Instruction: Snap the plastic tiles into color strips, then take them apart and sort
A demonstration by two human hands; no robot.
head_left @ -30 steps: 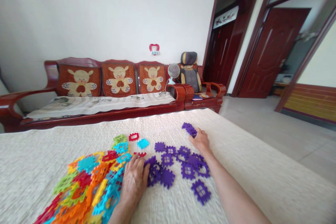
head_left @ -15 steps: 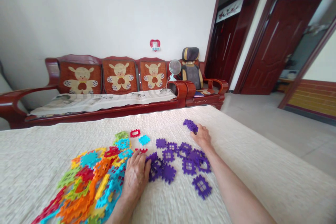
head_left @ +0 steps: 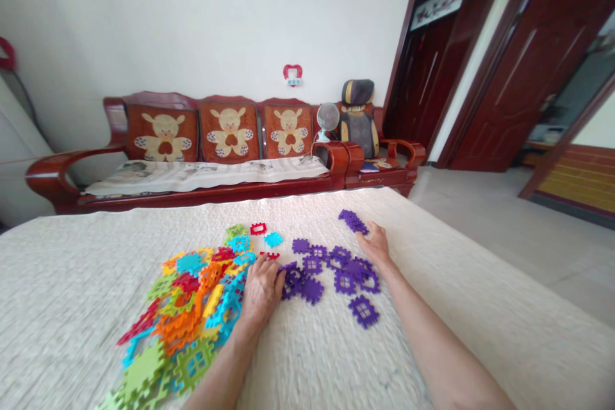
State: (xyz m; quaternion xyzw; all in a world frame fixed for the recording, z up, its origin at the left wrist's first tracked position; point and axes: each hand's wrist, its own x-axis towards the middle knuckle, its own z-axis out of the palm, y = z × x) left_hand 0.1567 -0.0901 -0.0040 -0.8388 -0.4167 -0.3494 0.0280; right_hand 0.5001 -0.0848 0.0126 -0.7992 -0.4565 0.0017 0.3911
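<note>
My left hand (head_left: pixel 262 287) rests between the mixed-colour pile and the purple pieces. Its fingers are bent, with the thumb against the edge of a tilted purple interlocking piece (head_left: pixel 289 269); the fingertips are partly hidden. My right hand (head_left: pixel 377 243) is at the near end of a row of overlapping purple interlocking pieces (head_left: pixel 352 220), its thumb and fingers around that end. Between my hands lie several loose purple pieces, among them a window-shaped one (head_left: pixel 364 311) and a solid square (head_left: pixel 311 291).
A pile of orange (head_left: pixel 179 328), green (head_left: pixel 144 368), blue, red and yellow pieces spreads left of my left hand. A red frame piece (head_left: pixel 258 229) and a blue piece (head_left: pixel 273 239) lie behind it. Beyond the cloth-covered table (head_left: pixel 432 307) stands a wooden sofa (head_left: pixel 259 189) with a small fan (head_left: pixel 328 118).
The view has shifted, showing more green pieces at the lower left. Both hands keep about the same places beside the purple pieces.
</note>
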